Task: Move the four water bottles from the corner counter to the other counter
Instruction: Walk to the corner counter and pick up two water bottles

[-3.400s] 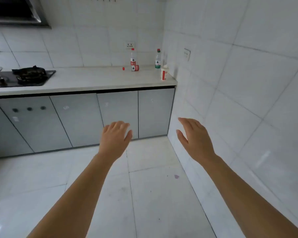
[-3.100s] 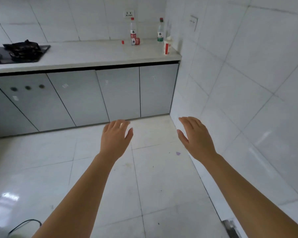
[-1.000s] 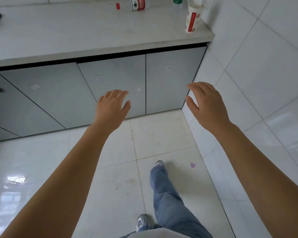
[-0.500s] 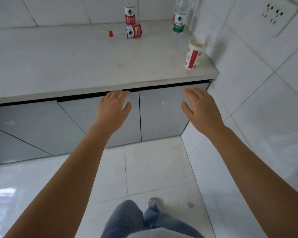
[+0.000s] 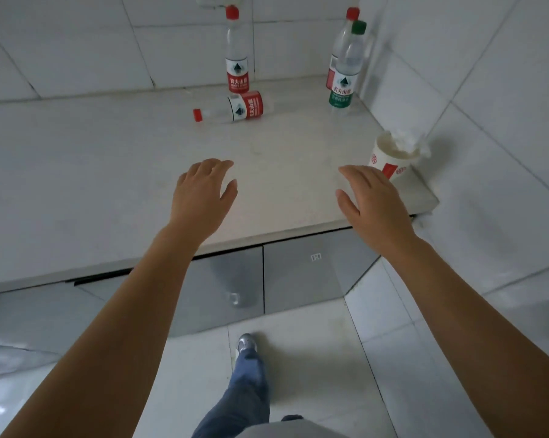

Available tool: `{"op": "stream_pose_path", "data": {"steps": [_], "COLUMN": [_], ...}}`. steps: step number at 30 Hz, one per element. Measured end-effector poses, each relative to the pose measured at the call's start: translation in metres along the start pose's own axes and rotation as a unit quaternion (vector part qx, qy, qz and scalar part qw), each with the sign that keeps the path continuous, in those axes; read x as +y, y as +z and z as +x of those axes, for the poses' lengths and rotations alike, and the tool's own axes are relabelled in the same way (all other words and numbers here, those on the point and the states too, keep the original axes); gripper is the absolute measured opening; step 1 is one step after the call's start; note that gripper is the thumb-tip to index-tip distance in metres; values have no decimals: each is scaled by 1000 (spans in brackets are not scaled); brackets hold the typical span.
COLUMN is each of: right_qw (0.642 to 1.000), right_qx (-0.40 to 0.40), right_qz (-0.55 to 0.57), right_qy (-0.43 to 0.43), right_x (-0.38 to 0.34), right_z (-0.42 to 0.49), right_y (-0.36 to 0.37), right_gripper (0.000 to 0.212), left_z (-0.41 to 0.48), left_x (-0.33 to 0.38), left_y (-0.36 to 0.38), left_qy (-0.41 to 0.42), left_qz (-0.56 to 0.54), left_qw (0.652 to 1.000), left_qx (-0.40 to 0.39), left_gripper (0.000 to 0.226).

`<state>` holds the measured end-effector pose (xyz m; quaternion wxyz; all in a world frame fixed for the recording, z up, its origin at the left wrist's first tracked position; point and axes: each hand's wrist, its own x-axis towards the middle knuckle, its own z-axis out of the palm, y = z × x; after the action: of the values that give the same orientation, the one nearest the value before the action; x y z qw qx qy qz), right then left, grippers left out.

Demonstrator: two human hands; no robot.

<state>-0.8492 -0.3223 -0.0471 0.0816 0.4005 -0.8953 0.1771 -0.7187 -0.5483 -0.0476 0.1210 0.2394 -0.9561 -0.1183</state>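
Note:
Several clear water bottles stand or lie at the back of the white corner counter (image 5: 77, 172). A red-label bottle (image 5: 236, 55) stands upright against the back wall. In front of it a second red-label bottle (image 5: 232, 109) lies on its side, cap to the left. In the right corner a green-label bottle (image 5: 344, 71) stands upright, half hiding a red-capped bottle (image 5: 335, 49) behind it. My left hand (image 5: 203, 197) and my right hand (image 5: 372, 200) hover open over the counter's front part, well short of the bottles, holding nothing.
A paper cup (image 5: 391, 156) stuffed with white tissue stands at the counter's right edge, just beyond my right hand. Tiled walls close the back and right sides. Grey cabinet doors (image 5: 308, 273) run below the counter. My leg and shoe (image 5: 246, 346) are on the tiled floor.
I have walked up to the counter. Both open hands have moved from in front of the cabinet doors to above the countertop, and the bottles are now much nearer.

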Motion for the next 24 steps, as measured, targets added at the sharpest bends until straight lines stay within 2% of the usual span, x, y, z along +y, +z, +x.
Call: {"op": "stream_pose_path", "data": {"steps": [9, 15, 24], "right_qw": [999, 998, 997], "right_qx": [-2, -9, -34], "right_qz": [11, 16, 31], "right_qy": [44, 61, 61], "right_x": [-1, 5, 26], "right_z": [125, 176, 233], "right_y": [29, 39, 48], "right_gripper": [42, 45, 48], "left_z": [137, 180, 229], "left_x": [-41, -52, -60], "left_y": [-1, 7, 20], "left_qy": [8, 3, -22], "left_qz": [5, 8, 21], "left_qw": [1000, 998, 998], "left_qx": [-29, -57, -47], "left_gripper": [45, 46, 50]}}
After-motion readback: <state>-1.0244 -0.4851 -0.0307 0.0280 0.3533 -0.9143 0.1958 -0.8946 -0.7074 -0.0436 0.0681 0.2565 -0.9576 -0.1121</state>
